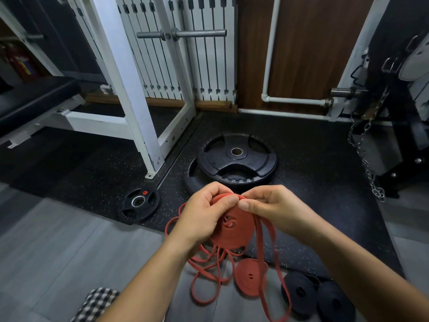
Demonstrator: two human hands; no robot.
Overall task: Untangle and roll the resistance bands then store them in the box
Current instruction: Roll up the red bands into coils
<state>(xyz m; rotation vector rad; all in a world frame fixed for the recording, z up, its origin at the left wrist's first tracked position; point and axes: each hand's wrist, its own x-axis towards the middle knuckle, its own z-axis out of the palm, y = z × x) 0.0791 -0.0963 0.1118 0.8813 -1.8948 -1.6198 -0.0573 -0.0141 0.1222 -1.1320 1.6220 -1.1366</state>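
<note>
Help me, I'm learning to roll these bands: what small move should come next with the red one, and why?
Probably wind one more turn onto the red roll. The left hand grips the part-wound roll, the right hand pinches its outer turn at the top edge, and a long loose tail hangs toward the floor, so the winding looks unfinished.

The left hand's [204, 214] curled fingers and the right hand's [271, 208] thumb cover the upper rim of the red roll [234, 228] they grip, so where the band's end lies cannot be told. One loose red strand [276, 249] runs off the near edge. The near-right black rolls [299, 291] slip partly under the right forearm [348, 263]. A checkered cloth [97, 303] is cut off at the near left. Lettering on the large weight plate [236, 156] is too blurred to read — the lower plate [192, 180] beneath it shows only part of its rim.
</note>
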